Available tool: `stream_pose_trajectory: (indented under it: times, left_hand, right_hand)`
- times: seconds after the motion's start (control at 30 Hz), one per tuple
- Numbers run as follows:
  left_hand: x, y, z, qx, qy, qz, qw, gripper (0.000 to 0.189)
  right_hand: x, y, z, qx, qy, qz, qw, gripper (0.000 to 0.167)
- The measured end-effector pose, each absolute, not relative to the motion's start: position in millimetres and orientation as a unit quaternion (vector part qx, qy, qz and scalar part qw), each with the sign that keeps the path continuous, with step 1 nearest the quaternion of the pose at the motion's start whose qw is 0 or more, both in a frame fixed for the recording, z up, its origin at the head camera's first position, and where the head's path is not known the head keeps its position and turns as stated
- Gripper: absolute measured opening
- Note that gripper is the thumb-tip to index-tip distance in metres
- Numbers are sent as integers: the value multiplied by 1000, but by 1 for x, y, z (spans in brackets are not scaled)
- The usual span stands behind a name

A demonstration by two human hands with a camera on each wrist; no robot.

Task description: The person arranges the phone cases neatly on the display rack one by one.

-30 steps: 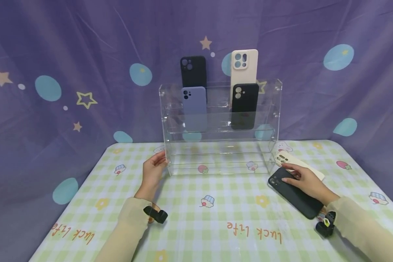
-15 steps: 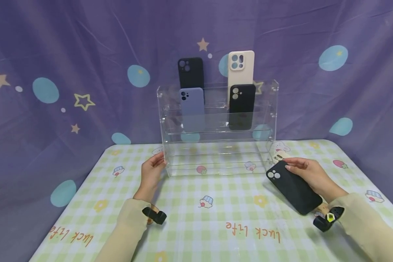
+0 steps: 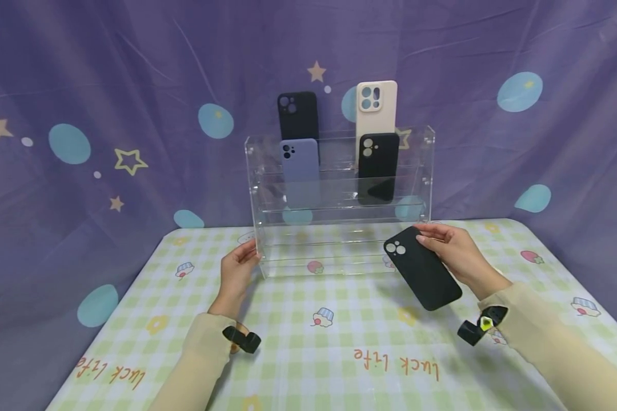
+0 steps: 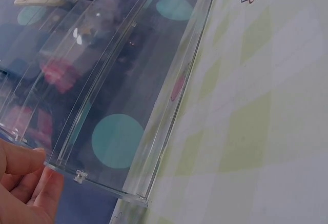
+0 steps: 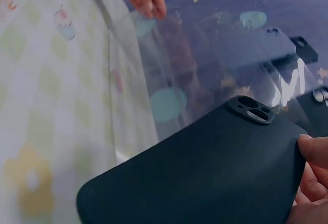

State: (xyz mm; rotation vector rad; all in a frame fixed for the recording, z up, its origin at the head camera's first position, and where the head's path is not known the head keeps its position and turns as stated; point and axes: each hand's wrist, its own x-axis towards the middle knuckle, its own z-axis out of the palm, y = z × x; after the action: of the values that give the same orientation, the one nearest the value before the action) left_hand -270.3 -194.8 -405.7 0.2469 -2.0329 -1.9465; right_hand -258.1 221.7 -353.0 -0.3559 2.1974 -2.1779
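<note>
My right hand point(image 3: 455, 254) pinches a dark phone case point(image 3: 424, 277) by its upper corner and side, thumb on the near face. The case is raised off the table, tilted, its camera cutouts at the upper left. In the right wrist view the same dark phone case point(image 5: 200, 172) fills the lower part. A clear acrylic display stand point(image 3: 339, 214) with stepped tiers stands at the table's back. My left hand point(image 3: 237, 274) holds its left side panel low down; in the left wrist view, the thumb and fingers of the left hand point(image 4: 23, 183) pinch the panel edge.
On the upper tiers stand a black case point(image 3: 298, 114), a lilac case point(image 3: 300, 174), a cream case point(image 3: 377, 117) and another black case point(image 3: 377, 168). A checked tablecloth point(image 3: 288, 354) covers the table; a purple curtain point(image 3: 133, 68) hangs behind.
My right hand has lifted the dark case off the table and carried it left and up towards the stand. The cream case lying at right is now mostly hidden behind it. My left hand stays put.
</note>
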Motion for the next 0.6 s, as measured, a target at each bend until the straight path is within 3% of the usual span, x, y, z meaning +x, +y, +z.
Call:
stream_pose_trajectory:
  times: [0.6]
  left_hand:
    - [-270,-195,-405,86,-716,-675,155,38]
  right_hand:
    - [-295,121,-304,-125,596,-791,-64,22]
